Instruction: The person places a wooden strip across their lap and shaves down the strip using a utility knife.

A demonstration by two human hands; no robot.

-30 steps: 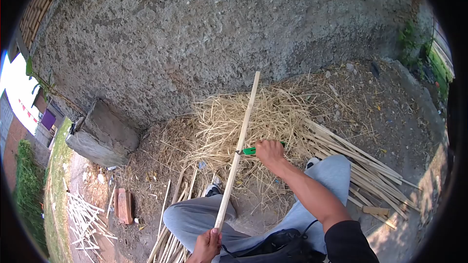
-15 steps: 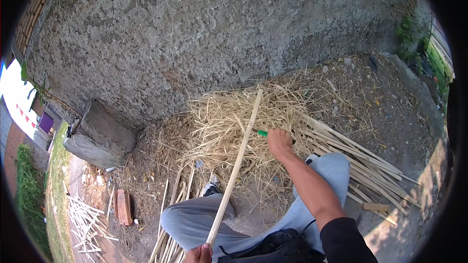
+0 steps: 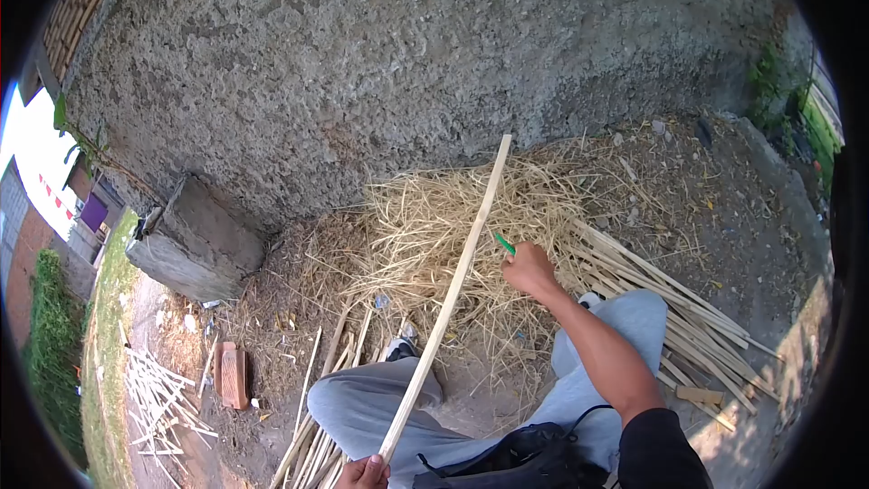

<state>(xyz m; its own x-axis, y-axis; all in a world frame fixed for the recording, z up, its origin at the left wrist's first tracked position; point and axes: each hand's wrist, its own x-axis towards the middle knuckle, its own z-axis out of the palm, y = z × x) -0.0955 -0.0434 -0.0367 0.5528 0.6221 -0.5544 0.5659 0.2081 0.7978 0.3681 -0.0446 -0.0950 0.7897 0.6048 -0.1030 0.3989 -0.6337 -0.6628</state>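
My left hand (image 3: 365,473), at the bottom edge, is closed around the near end of a long pale wooden strip (image 3: 445,312). The strip slants up and away past my knees, its far end over the shavings near the wall. My right hand (image 3: 529,270) is wrapped around a slim green tool (image 3: 504,244); only its green end shows, pointing up and left toward the strip, with a gap between them. The rest of the tool is hidden in my fist. Beneath both lies a heap of thin curled shavings (image 3: 416,226).
Long strips (image 3: 697,321) lie stacked by my right leg, and more strips (image 3: 317,453) lie by my left knee. Farther left are a pile of short white sticks (image 3: 158,403), a reddish brick (image 3: 233,378) and a concrete block (image 3: 195,254). A rough wall (image 3: 407,63) rises ahead.
The strip's far end has shifted up and to the right. My right hand has turned, so the green tool now tilts upward instead of pointing sideways. The view has shifted slightly.
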